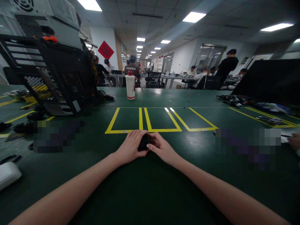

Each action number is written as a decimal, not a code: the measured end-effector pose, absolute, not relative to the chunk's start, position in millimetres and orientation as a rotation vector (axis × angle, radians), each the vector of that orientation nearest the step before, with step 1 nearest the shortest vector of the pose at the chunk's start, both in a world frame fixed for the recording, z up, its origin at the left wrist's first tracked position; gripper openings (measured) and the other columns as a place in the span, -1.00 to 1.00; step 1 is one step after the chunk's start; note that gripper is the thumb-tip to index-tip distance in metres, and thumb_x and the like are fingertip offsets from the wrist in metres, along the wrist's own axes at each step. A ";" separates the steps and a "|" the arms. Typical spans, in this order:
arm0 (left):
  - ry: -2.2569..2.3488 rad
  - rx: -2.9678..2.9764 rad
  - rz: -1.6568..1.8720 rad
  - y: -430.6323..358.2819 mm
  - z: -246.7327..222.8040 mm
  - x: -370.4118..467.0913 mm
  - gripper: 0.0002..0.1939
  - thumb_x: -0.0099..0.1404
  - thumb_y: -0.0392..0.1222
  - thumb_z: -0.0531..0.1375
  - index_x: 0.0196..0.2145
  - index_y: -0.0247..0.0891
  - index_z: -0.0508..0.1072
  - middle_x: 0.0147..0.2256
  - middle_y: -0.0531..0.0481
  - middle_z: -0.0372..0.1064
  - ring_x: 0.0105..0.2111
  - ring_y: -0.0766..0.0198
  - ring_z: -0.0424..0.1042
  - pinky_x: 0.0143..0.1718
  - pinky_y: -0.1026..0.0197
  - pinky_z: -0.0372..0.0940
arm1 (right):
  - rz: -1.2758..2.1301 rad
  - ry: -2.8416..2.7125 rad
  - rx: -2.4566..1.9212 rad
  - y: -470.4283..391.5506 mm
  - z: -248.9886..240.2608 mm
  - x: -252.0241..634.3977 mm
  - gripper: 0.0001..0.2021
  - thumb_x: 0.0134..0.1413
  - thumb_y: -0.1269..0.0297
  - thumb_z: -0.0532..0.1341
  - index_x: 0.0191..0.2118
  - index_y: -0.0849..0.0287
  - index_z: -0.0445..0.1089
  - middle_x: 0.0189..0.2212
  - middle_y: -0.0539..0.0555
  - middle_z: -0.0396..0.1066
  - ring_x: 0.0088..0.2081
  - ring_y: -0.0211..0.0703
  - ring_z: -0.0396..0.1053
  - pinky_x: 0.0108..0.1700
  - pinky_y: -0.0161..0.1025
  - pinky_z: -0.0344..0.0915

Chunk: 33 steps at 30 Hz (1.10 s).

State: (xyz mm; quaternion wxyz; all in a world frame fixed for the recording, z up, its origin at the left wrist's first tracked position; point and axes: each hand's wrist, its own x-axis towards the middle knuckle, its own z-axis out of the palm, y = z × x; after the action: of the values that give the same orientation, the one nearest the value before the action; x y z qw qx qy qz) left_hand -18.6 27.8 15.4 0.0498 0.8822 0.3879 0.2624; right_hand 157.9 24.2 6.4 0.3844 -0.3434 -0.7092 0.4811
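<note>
Hands (pixel 130 145) around black object (pixel 143 143), green tabletop (pixel 150 190)

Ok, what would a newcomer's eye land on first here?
Probably the left hand over a small black object at the centre, with the right hand at its side. Next, perhaps the big PC case at upper left, then the white cup standing beyond the yellow tape on the green table.
</note>
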 end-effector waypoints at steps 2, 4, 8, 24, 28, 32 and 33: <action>1.188 2.691 0.807 28.1 15.1 -18.8 -0.40 0.05 -0.14 0.19 0.01 -0.22 0.04 -0.07 -0.08 0.17 -0.04 0.10 0.16 0.04 -0.02 0.03 | 1.251 -1.800 -0.830 23.0 7.0 158.2 -0.67 -0.04 0.35 0.16 -0.10 0.09 0.15 -0.12 0.06 0.22 -0.06 -0.16 0.25 -0.02 -0.11 0.24; 1.188 2.699 0.814 28.3 15.1 -18.5 -0.40 0.04 -0.15 0.20 0.01 -0.22 0.05 -0.07 -0.09 0.17 -0.04 0.09 0.16 0.04 -0.02 0.03 | 1.265 -1.772 -0.816 23.6 6.8 157.6 -0.69 -0.04 0.34 0.17 -0.12 0.09 0.15 -0.14 0.05 0.23 -0.07 -0.16 0.26 -0.04 -0.12 0.25; 1.171 2.699 0.827 27.8 16.3 -17.8 -0.41 0.05 -0.13 0.20 0.00 -0.20 0.05 -0.07 -0.08 0.17 -0.03 0.10 0.16 0.04 -0.01 0.02 | 1.237 -1.710 -0.839 28.8 5.2 155.0 -0.81 -0.01 0.29 0.14 -0.22 0.11 0.20 -0.21 0.02 0.27 -0.12 -0.18 0.30 -0.05 -0.13 0.25; 1.139 2.697 0.865 26.9 16.4 -21.0 -0.39 0.02 -0.15 0.21 0.00 -0.20 0.04 -0.07 -0.08 0.18 -0.04 0.10 0.17 0.04 -0.01 0.01 | 1.228 -1.737 -0.830 19.5 8.2 152.7 -0.78 -0.04 0.37 0.16 -0.21 0.08 0.20 -0.16 0.02 0.24 -0.05 -0.19 0.25 0.01 -0.14 0.22; 1.144 2.691 0.866 27.5 15.8 -21.4 -0.38 0.04 -0.11 0.21 0.01 -0.20 0.03 -0.07 -0.08 0.19 -0.04 0.11 0.18 0.05 -0.02 0.00 | 1.191 -1.677 -0.868 25.9 4.7 150.1 -0.81 -0.03 0.34 0.15 -0.22 0.10 0.21 -0.19 0.03 0.25 -0.09 -0.16 0.28 -0.04 -0.12 0.25; 1.147 2.695 0.862 27.9 14.8 -21.1 -0.37 0.03 -0.11 0.21 0.02 -0.20 0.03 -0.05 -0.09 0.17 -0.03 0.10 0.17 0.05 -0.02 0.00 | 1.227 -1.698 -0.939 29.0 4.9 150.9 -0.71 -0.02 0.35 0.14 -0.12 0.12 0.18 -0.11 0.08 0.24 -0.05 -0.14 0.26 0.03 -0.08 0.19; 1.148 2.696 0.864 27.9 14.6 -20.8 -0.37 0.03 -0.12 0.21 0.02 -0.21 0.03 -0.05 -0.10 0.18 -0.03 0.10 0.17 0.05 -0.02 0.00 | 1.241 -1.714 -0.929 28.2 5.5 151.6 -0.71 -0.02 0.35 0.13 -0.11 0.12 0.18 -0.10 0.08 0.24 -0.05 -0.15 0.26 0.03 -0.09 0.18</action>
State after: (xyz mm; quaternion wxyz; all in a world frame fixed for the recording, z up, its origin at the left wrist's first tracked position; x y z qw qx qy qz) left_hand -20.8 27.9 14.6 0.0434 0.8817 0.3754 0.2825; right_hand 151.6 28.2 5.5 0.4034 -0.3676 -0.6788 0.4913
